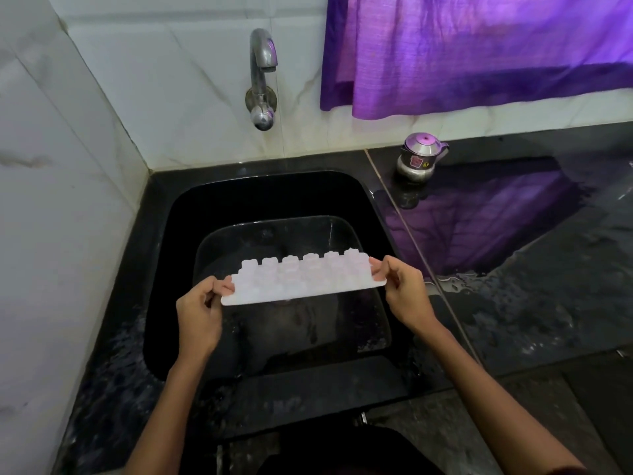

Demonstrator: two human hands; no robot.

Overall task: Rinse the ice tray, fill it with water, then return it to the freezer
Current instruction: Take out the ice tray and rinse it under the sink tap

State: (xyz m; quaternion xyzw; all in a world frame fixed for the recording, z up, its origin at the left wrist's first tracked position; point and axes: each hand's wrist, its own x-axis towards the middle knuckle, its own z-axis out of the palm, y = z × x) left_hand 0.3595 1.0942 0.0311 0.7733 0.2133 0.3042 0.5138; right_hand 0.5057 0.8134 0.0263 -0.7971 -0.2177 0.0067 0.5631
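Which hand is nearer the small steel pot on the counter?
Right. The right hand holds the ice tray's end below the steel pot; the left hand holds the far end.

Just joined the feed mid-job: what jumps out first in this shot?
The white ice tray, tilted so the undersides of its cups show, held over the black sink, with the left hand gripping one end and the right hand the other. Next, the purple curtain at upper right, mirrored in the wet black counter, and the steel tap on the tiled wall, with no visible water.
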